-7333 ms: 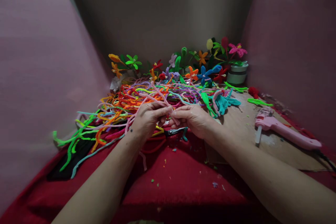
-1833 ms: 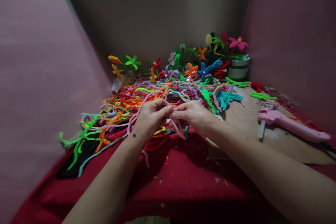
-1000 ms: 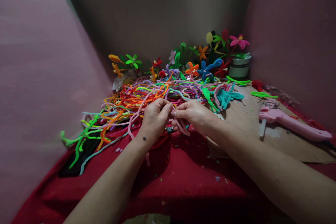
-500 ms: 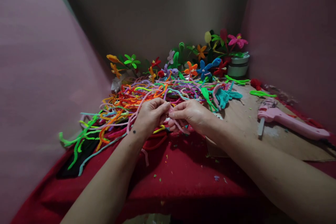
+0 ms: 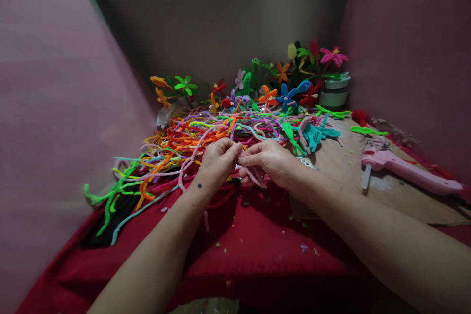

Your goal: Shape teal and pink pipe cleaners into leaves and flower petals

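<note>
My left hand (image 5: pixel 220 162) and my right hand (image 5: pixel 267 159) meet over the front edge of a heap of fuzzy pipe cleaners (image 5: pixel 206 132). Both pinch a pink pipe cleaner (image 5: pixel 254 176), whose ends hang below my right fingers. The exact bend between the fingertips is hidden. Another long pink pipe cleaner (image 5: pixel 187 163) curves out of the heap beside my left hand. Near my right wrist lie a teal pipe-cleaner bundle (image 5: pixel 313 136) and a small white round item (image 5: pixel 305 162).
On the cardboard (image 5: pixel 338 196) at right rests a pink glue gun (image 5: pixel 408 169). Pipe-cleaner flowers (image 5: pixel 287 97) and a pale pot (image 5: pixel 334 91) stand at the back. Under the heap's left end is a black flat item (image 5: pixel 106 225). Scraps dot the red cloth (image 5: pixel 265 255).
My left hand has shifted slightly right, closer to the right fingertips, and its wrist has turned a little. My right hand stays nearly in place, still pinching the pink pipe cleaner.
</note>
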